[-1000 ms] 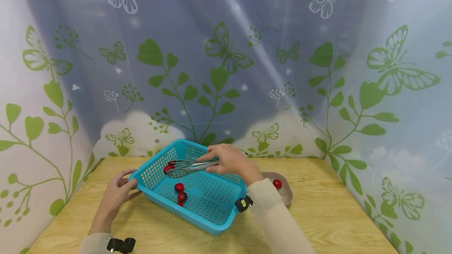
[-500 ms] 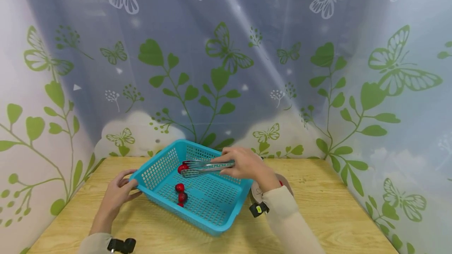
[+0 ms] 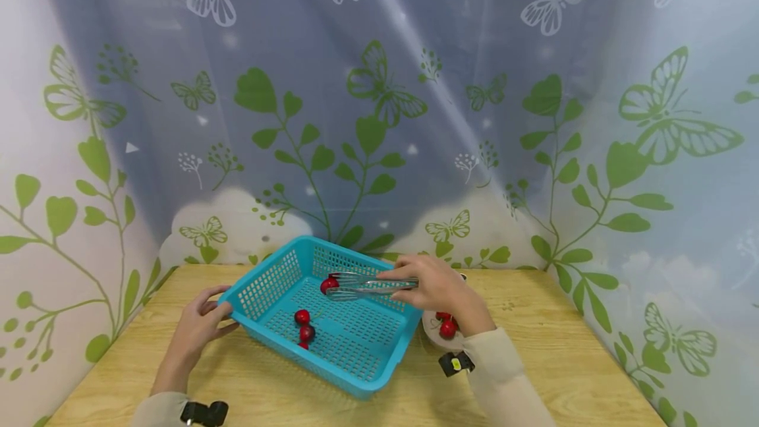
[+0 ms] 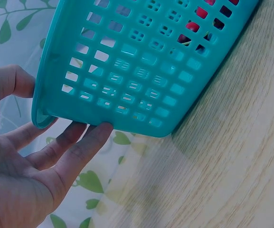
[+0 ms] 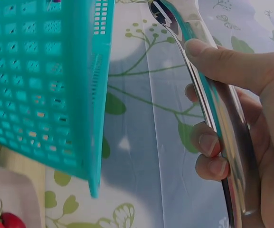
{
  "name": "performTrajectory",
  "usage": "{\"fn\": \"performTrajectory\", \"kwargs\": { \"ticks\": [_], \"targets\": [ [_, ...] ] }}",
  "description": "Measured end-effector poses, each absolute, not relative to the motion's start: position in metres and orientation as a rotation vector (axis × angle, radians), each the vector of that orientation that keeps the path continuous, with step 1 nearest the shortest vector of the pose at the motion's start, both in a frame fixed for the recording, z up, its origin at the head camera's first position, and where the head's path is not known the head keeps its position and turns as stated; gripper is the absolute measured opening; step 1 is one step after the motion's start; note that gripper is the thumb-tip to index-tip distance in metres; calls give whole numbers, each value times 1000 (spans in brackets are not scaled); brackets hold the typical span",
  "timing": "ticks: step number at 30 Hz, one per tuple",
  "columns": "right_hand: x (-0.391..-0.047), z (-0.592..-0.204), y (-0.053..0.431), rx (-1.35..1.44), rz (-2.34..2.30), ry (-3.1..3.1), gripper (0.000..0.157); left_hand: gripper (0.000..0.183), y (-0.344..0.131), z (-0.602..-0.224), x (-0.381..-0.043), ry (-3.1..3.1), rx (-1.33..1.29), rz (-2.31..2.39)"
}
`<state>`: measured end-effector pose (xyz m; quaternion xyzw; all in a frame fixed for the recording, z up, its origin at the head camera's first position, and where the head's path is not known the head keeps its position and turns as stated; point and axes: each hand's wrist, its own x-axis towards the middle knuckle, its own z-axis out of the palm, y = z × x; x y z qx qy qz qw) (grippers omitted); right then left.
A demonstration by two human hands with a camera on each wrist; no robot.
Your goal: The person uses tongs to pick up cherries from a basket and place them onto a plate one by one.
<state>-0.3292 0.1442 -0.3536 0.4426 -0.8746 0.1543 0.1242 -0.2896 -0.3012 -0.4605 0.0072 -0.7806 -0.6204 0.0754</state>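
In the head view, my left hand [image 3: 200, 321] pinches the left corner of a blue perforated plastic basket [image 3: 332, 374], thumb at the rim and fingers beneath. My right hand [image 3: 435, 288] grips metal tongs [image 3: 379, 284] over the basket's right half. Their tips hold a red cherry [image 3: 329, 285] inside the basket. Several more cherries [image 3: 306, 333] lie on the basket floor near its front wall. From the right wrist, thumb and fingers wrap round the shiny handles of the tongs [image 5: 229, 118]; the tips are out of that view.
Right of the basket, partly under my right forearm, a pale plate [image 3: 435, 337] bears red cherries [image 3: 448, 329]. The basket and plate are on a wood-grain table [image 3: 563, 348]. A patterned curtain [image 3: 379, 150] hangs behind and along both sides.
My right hand has moved right with the tongs, carrying the pinched cherry from the basket's left wall toward its middle. More of the plate's cherries now show. The left hand and basket stay put.
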Motion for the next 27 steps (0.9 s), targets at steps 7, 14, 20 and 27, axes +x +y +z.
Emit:
{"fn": "performTrajectory", "kwargs": {
  "ticks": [7,14,20,27],
  "targets": [
    [-323,-358,165,1267,474,-2486,41,52,-301,-461,-289,-2336,27,-1862],
    [-316,-362,185,1208,435,-2480,40,52,-301,-460,-291,-2329,25,-1868],
    [-308,-369,205,1178,469,-2458,40,52,-301,-459,-290,-2321,19,-1867],
    [-301,-379,224,1117,447,-2428,40,53,-301,-461,-290,-2332,36,-1877]
  ]
}}
